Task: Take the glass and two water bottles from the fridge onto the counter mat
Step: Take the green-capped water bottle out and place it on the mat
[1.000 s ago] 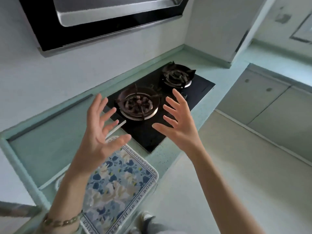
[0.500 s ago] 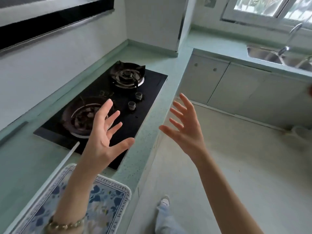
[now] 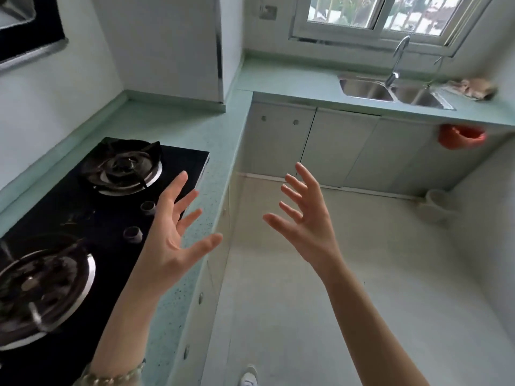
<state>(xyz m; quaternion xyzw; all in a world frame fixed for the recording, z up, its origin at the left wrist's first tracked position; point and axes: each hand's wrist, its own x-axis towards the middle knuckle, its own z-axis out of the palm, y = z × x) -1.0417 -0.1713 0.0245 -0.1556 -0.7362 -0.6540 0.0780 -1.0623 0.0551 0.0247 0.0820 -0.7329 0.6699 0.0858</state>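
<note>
L hand (image 3: 170, 246), R hand (image 3: 309, 227) fingers spread, empty; green counter (image 3: 178, 121) w/ hob (image 3: 92, 213), sink (image 3: 390, 90) by window.

Hob (image 3: 111, 218) set in tabletop (image 3: 178, 121) at left. Sink (image 3: 390, 90) in far tabletop run at right, beneath window (image 3: 376, 15). Cabinets (image 3: 334, 146) below; floor (image 3: 334, 288) between.

Pale green L-shaped counter (image 3: 178, 126)
A black two-burner hob (image 3: 92, 218) is set into its left run; a steel double sink (image 3: 365, 89) and a crumpled cloth (image 3: 471, 89) occupy the window run.
</note>
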